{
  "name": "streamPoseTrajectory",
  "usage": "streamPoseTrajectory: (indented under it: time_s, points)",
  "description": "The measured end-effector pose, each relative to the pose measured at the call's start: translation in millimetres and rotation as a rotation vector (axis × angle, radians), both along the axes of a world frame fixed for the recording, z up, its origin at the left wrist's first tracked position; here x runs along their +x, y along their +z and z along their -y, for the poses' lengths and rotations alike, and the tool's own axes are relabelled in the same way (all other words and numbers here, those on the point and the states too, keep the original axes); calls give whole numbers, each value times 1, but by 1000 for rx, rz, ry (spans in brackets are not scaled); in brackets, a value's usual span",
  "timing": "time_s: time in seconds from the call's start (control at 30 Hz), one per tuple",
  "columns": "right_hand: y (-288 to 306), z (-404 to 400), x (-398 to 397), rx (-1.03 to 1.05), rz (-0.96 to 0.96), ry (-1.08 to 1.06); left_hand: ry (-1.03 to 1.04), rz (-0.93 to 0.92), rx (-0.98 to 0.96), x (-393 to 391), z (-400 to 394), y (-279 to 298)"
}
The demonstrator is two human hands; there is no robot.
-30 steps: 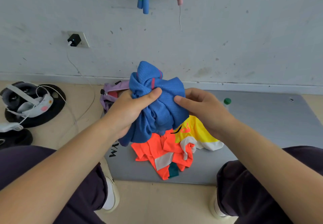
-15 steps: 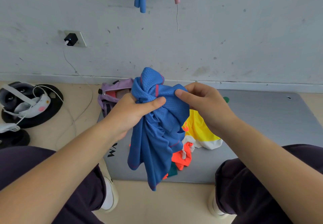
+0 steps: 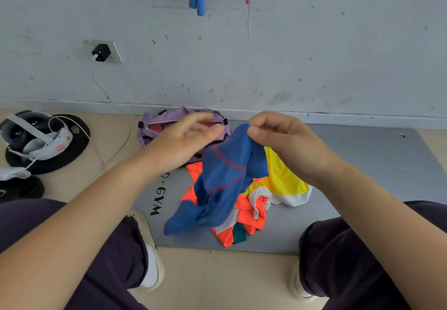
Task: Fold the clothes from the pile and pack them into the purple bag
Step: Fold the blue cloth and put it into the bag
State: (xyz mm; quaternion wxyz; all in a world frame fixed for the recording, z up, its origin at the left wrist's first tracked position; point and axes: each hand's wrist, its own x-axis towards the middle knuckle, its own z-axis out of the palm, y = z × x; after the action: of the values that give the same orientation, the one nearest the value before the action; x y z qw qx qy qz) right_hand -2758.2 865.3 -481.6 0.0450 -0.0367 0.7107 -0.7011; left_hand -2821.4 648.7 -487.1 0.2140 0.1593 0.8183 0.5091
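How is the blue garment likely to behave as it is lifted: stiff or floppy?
Probably floppy: the blue garment hangs in loose folds from the right hand grip at its top edge. Likely light, since a pinch holds it. Its mesh-like fabric may slip.

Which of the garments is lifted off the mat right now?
The blue garment: the right hand pinches its top edge and it hangs down, while the orange garment and the yellow garment lie on the grey mat.
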Motion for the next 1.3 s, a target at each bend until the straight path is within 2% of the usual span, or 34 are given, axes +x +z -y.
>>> streamPoseTrajectory:
  time_s: [0.07,0.17,0.23,0.37,0.47,0.6,0.87,1.03,1.1,1.3]
  points:
    - [0,5,5,82,21,131,-108,-10,147,1,-2,4]
    - [2,9,7,127,37,187,-321,-28,95,7,-3,6]
    - [5,7,8,129,40,193,-354,-33,68,8,-1,6]
    - [9,3,9,139,66,261,-364,62,217,8,4,11]
    - [10,2,11,158,71,303,-400,107,207,10,3,14]
    - [13,2,12,174,73,322,-387,92,111,7,4,12]
    - [10,2,11,290,85,266,-317,-40,184,12,3,12]
    - [3,10,9,277,25,159,-259,-250,89,14,0,10]
    - [-1,13,7,301,3,128,-232,-280,55,13,-1,9]
    - [-19,15,0,595,-53,139,-114,-305,115,7,6,12]
